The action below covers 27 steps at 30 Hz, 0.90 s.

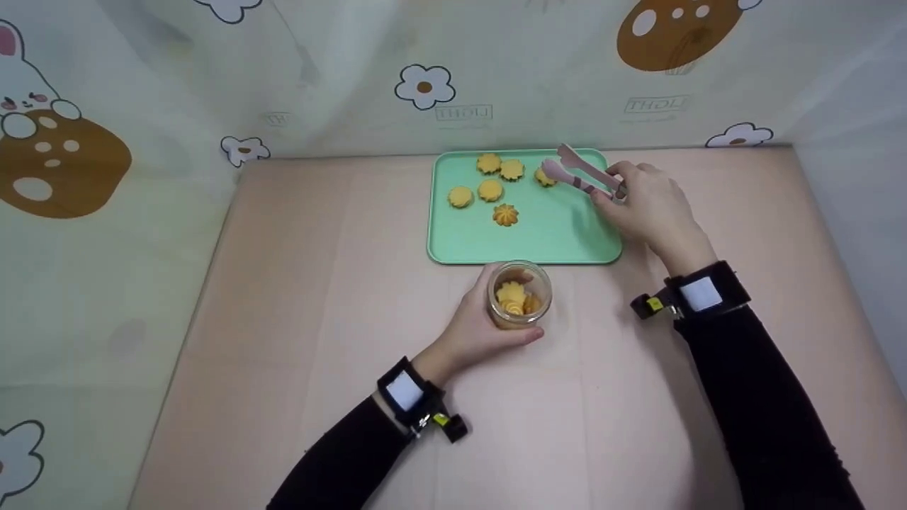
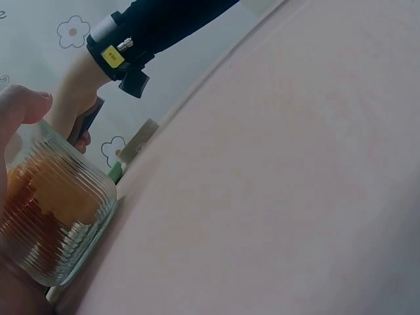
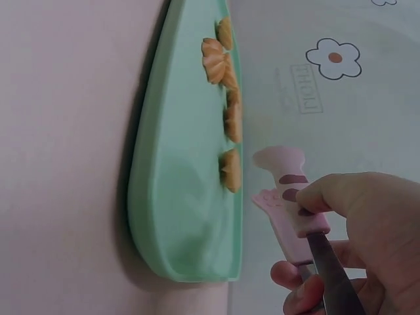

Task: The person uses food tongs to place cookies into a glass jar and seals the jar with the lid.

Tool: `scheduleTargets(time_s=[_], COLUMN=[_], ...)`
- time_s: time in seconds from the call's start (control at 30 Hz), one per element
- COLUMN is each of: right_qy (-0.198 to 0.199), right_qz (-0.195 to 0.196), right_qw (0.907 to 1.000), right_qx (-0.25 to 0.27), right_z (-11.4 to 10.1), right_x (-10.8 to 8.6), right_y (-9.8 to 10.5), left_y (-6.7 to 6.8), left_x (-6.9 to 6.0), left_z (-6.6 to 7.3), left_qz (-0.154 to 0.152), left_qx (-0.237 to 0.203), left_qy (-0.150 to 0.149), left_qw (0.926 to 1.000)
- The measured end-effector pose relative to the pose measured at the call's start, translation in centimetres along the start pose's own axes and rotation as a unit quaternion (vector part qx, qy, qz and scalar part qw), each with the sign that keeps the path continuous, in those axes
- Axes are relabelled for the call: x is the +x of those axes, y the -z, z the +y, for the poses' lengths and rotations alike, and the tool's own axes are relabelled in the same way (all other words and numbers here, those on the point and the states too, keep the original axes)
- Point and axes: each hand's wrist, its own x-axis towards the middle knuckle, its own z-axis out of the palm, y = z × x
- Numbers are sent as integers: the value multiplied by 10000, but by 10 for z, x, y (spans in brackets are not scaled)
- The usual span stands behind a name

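My left hand (image 1: 489, 322) is curled round a glass jar (image 1: 519, 320) with several yellow cookies (image 1: 511, 296) inside, just in front of the green tray (image 1: 524, 251). In the left wrist view the ribbed jar (image 2: 62, 203) stands near the tray's edge. My right hand (image 1: 655, 209) holds pink tongs (image 1: 577, 172) over the tray's right part, their tips apart and beside one cookie (image 1: 544, 177). The right wrist view shows the tongs (image 3: 289, 197) pinched between thumb and fingers, with nothing between the tips. Several other cookies (image 1: 489, 190) lie on the tray's left half.
The tray lies at the back of the pale pink table (image 1: 319, 283), against a patterned curtain (image 1: 340, 85). More of this curtain hangs along the left side, and a pale sheet (image 1: 850, 142) stands on the right.
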Motion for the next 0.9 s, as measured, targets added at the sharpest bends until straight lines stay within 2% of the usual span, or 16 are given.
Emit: scheduleTargets(time_s=[0.3, 0.9], right_qy=[-97, 2], right_qz=[-78, -223], right_qw=[9999, 9996], right_qx=[101, 191], right_z=[7, 10], right_x=[6, 11], right_y=[-13, -17], left_y=[-1, -1], left_x=[0, 0], left_z=[-4, -1], left_qz=[2, 9], left_qx=[97, 109], left_qy=[-71, -9], left_qw=[9999, 9999])
